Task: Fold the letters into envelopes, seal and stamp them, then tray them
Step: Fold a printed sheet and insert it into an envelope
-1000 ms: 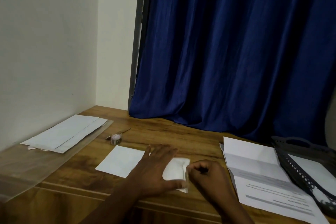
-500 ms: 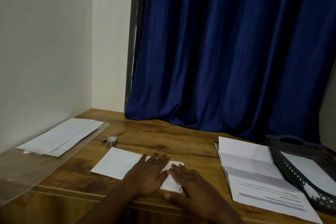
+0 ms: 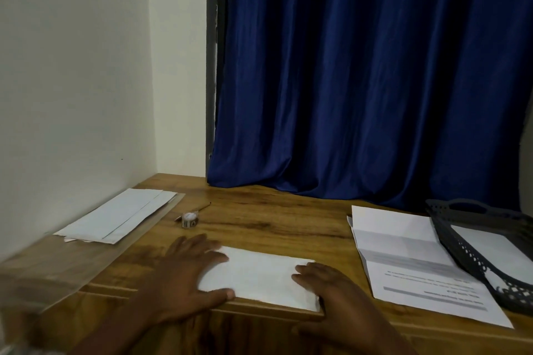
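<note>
Envelope [image 3: 259, 277] at lower centre was pinned flat on desk [image 3: 274, 222], likely for sealing. Left hand [image 3: 184, 277] and right hand [image 3: 331, 294] were pressed on its ends, fingers straight, nothing gripped.

A home room: wooden desk [image 3: 288, 225] in a plain corner, blue curtain [image 3: 360, 81] behind

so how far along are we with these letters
Done: one white piece already lies in the dark tray. In hand: the left hand and right hand press flat on a white envelope at the table edge; whether it is sealed or stamped cannot be told. Left: the unfolded letters beside the tray, the envelope stack at far left, and the small stamp roll.
</note>
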Motion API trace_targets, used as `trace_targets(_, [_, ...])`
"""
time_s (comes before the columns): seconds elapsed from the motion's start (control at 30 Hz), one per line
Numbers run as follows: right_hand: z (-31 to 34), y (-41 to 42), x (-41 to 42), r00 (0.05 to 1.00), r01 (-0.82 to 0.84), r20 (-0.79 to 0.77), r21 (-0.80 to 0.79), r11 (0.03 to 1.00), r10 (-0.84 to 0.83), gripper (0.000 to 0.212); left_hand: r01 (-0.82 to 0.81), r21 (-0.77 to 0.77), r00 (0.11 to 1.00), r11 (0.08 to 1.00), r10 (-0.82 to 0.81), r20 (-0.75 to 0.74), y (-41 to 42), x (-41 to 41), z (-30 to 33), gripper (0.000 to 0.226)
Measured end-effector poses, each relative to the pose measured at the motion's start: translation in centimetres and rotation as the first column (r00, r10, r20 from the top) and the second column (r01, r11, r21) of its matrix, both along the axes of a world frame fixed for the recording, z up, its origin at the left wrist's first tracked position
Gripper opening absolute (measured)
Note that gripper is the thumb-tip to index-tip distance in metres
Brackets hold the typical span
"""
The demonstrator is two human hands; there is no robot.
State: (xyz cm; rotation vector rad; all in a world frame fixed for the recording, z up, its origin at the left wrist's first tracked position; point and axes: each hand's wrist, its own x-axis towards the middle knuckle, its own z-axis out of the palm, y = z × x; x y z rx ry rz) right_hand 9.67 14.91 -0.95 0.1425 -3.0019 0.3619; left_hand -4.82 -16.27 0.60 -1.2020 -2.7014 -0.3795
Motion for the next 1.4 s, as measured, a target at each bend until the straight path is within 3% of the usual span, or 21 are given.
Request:
trace_targets(0.1, [-2.2, 1.7, 0.8, 0.970, -0.119, -0.232, -0.213, 0.970, 0.068, 0.059, 0.058, -0.080, 0.998, 0.995, -0.055, 0.040, -3.7, -0.1, -0.8, 0.092])
trace_targets(0.2, [-2.5, 2.1, 1.6, 0.951, -0.170, -0.307, -0.425, 0.889, 0.035, 0.038, 0.167, 0.182, 0.985, 0.969, -0.171, 0.003, -5.8, 0.2, -1.9, 0.072])
trace_targets(0.27, [-1.3, 1.6, 1.9, 0.962, -0.138, -0.271, -0.585, 0.799, -0.033, 0.030, 0.185, 0.416, 0.968, 0.890, -0.237, 0.077, -6.3, 0.1, -2.2, 0.049])
trace_targets(0.33, [0.3, 0.8, 2.0, 0.963, -0.125, -0.254, -0.720, 0.682, -0.091, 0.015, 0.097, 0.583, 0.955, 0.807, -0.240, 0.173, -5.8, 0.2, -1.4, 0.031])
trace_targets(0.4, [1.6, 0.4, 1.6, 0.956, -0.091, -0.236, -0.804, 0.588, -0.175, 0.036, -0.033, 0.674, 0.931, 0.738, -0.222, 0.288, -4.4, -0.1, 0.0, 0.034])
trace_targets(0.47, [2.2, 0.4, 0.3, 0.934, -0.026, -0.197, -0.869, 0.495, -0.296, 0.036, -0.227, 0.675, 0.900, 0.702, -0.112, 0.420, -2.5, -1.4, 0.6, 0.037])
trace_targets(0.53, [2.5, 0.7, -1.4, 0.891, 0.040, -0.154, -0.910, 0.412, -0.428, 0.024, -0.317, 0.660, 0.899, 0.681, -0.007, 0.439, -0.6, -2.8, 0.9, 0.042])
trace_targets(0.57, [2.3, 1.0, -2.3, 0.866, 0.073, -0.139, -0.914, 0.398, -0.479, 0.030, -0.329, 0.661, 0.904, 0.674, 0.023, 0.426, 0.3, -3.4, 0.9, 0.047])
trace_targets(0.7, [1.0, 1.7, -4.5, 0.815, 0.181, -0.114, -0.881, 0.437, -0.568, 0.050, -0.358, 0.465, 0.918, 0.810, 0.215, 0.334, 2.4, -3.9, 0.5, 0.072])
trace_targets(0.77, [0.5, 1.8, -4.8, 0.800, 0.257, -0.110, -0.825, 0.503, -0.590, 0.051, -0.321, 0.403, 0.936, 0.857, 0.221, 0.275, 2.6, -3.7, -0.1, 0.077])
trace_targets(0.9, [0.5, 1.4, -4.8, 0.788, 0.380, -0.164, -0.630, 0.677, -0.594, 0.041, -0.294, 0.356, 0.956, 0.887, 0.273, 0.109, 1.9, -4.1, -1.2, 0.061])
trace_targets(1.0, [0.5, 1.1, -4.7, 0.784, 0.454, -0.202, -0.460, 0.763, -0.587, 0.037, -0.295, 0.356, 0.955, 0.886, 0.279, 0.098, 2.0, -3.9, -1.0, 0.054])
trace_targets(1.1, [0.1, 1.4, -4.8, 0.782, 0.470, -0.247, -0.370, 0.801, -0.572, 0.042, -0.322, 0.425, 0.947, 0.846, 0.282, 0.156, 2.0, -4.2, -1.2, 0.058])
trace_targets(1.23, [-0.3, 1.9, -5.2, 0.782, 0.450, -0.251, -0.407, 0.795, -0.571, 0.044, -0.437, 0.573, 0.900, 0.693, 0.340, 0.274, 1.6, -5.9, -0.2, 0.066])
trace_targets(1.4, [-0.1, 2.0, -5.7, 0.773, 0.471, -0.244, -0.397, 0.788, -0.585, 0.044, -0.596, 0.505, 0.803, 0.624, 0.464, 0.374, 1.9, -9.5, 1.8, 0.083])
